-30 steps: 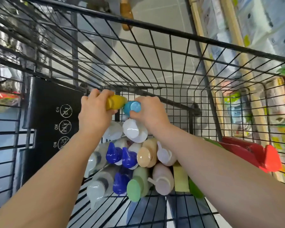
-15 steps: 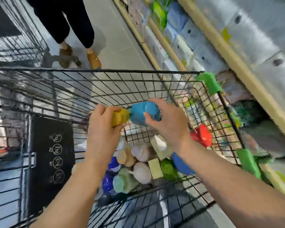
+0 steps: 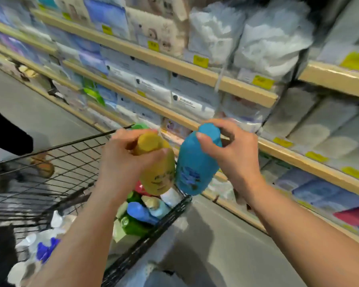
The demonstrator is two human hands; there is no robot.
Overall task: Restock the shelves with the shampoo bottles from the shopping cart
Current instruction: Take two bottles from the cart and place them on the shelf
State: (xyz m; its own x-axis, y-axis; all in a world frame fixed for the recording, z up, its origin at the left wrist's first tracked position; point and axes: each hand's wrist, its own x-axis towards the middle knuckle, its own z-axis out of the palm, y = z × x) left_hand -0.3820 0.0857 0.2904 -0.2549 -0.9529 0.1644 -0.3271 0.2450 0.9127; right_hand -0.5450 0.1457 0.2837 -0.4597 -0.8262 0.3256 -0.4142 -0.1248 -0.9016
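My left hand [image 3: 122, 160] grips a yellow shampoo bottle [image 3: 160, 175] by its cap end, and my right hand [image 3: 234, 154] grips a blue shampoo bottle [image 3: 193, 172] near its top. Both bottles hang side by side, touching, above the right rim of the black wire shopping cart [image 3: 75, 158]. Inside the cart lie several more bottles [image 3: 145, 212] in blue, green, white and red. Wooden-edged shelves [image 3: 226, 81] run across the top and right, stocked with packs.
Pale packs of tissue and paper goods [image 3: 274, 38] fill the shelves, with yellow price tags [image 3: 200, 61] on the edges. Grey floor [image 3: 205, 245] lies between cart and shelving. Another person's dark clothing [image 3: 6, 133] and a shoe [image 3: 44, 166] show at the left beyond the cart.
Both hands lifted the yellow and blue bottles out of the cart and up over its right rim. My view swung from the cart to the shelves on the right.
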